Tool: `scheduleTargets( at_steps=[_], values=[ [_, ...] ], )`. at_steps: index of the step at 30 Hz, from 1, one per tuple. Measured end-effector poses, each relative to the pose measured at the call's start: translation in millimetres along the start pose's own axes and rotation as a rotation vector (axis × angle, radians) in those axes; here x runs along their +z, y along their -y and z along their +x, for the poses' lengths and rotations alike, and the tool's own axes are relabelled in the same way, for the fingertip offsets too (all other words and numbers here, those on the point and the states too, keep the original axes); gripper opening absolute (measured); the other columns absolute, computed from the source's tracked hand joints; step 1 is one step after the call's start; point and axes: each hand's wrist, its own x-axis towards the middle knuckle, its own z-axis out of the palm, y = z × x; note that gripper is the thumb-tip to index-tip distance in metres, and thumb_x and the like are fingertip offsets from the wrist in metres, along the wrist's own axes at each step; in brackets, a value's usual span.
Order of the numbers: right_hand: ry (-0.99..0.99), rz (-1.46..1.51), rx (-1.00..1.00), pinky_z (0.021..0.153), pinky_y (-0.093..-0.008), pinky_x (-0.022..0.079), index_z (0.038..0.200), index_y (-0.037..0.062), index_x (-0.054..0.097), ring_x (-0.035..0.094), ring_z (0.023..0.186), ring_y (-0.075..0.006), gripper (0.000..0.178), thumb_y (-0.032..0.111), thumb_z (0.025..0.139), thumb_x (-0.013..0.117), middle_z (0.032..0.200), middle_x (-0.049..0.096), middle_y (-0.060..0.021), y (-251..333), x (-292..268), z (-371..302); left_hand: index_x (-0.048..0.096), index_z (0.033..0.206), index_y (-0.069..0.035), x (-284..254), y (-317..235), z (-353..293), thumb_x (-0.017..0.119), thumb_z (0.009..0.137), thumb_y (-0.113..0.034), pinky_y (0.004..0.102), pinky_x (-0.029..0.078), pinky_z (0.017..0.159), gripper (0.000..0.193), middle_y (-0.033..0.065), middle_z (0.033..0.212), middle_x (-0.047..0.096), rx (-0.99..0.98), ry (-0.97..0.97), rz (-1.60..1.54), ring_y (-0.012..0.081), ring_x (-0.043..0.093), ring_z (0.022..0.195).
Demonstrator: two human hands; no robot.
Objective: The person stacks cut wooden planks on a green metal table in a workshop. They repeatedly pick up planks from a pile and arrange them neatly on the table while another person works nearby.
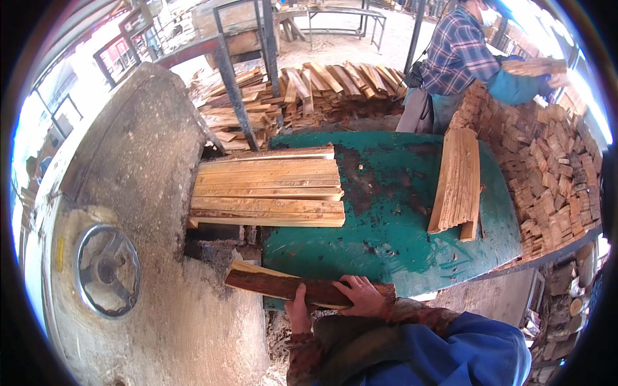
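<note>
Held crosswise close to my body is a wood slab (270, 285) with dark bark on its upper side and a pale cut edge. My left hand (299, 312) grips its near edge around the middle, thumb up against the bark. Nearer its right end, my right hand (364, 297) is wrapped over it, fingers on top. Just beyond lie several sawn boards (270, 190) side by side, their left ends at the saw machine (138, 151) and their right ends on the green table (386, 238). Another bundle of boards (456, 183) rests on the table's right side.
A metal handwheel (108, 271) sits on the machine at left. Stacked wood pieces (553, 174) fill the right side. Behind the table is a pile of slabs (322, 87) beside metal posts (235, 83). A co-worker in a plaid shirt (454, 51) holds wood at the far right.
</note>
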Motion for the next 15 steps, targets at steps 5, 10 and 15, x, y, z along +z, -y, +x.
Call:
scheduleTargets(
  at_steps=[5,10,15],
  values=[
    [-0.016,0.004,0.000,0.103,-0.0455,0.035,0.139,0.0076,0.045,0.043,0.123,-0.0335,0.084,0.043,0.069,0.076,0.129,0.044,-0.0169,-0.8,1.7,-1.8,0.051,0.126,0.004,-0.2,2.1,1.4,0.073,0.084,-0.029,0.0413,0.060,0.068,0.058,0.0149,0.117,0.059,0.019,-0.005,-0.038,0.0261,0.065,0.095],
    [-0.061,0.013,-0.021,0.102,-0.0437,0.035,0.138,0.0070,0.045,0.044,0.121,-0.0329,0.084,0.042,0.069,0.076,0.128,0.045,-0.0164,-1.9,3.1,-3.7,0.050,0.127,0.004,-1.6,7.2,2.4,0.073,0.084,-0.030,0.0442,0.059,0.071,0.059,0.0161,0.119,0.058,0.016,-0.035,-0.051,0.0282,0.063,0.100],
    [-0.029,0.022,0.006,0.102,-0.0433,0.036,0.137,0.0076,0.046,0.044,0.121,-0.0323,0.083,0.042,0.069,0.076,0.127,0.045,-0.0157,-4.7,7.4,-6.0,0.050,0.126,0.006,5.1,4.2,-3.8,0.072,0.083,-0.033,0.0440,0.059,0.072,0.062,0.0170,0.119,0.058,0.071,0.007,-0.058,0.0289,0.063,0.099]
  ],
)
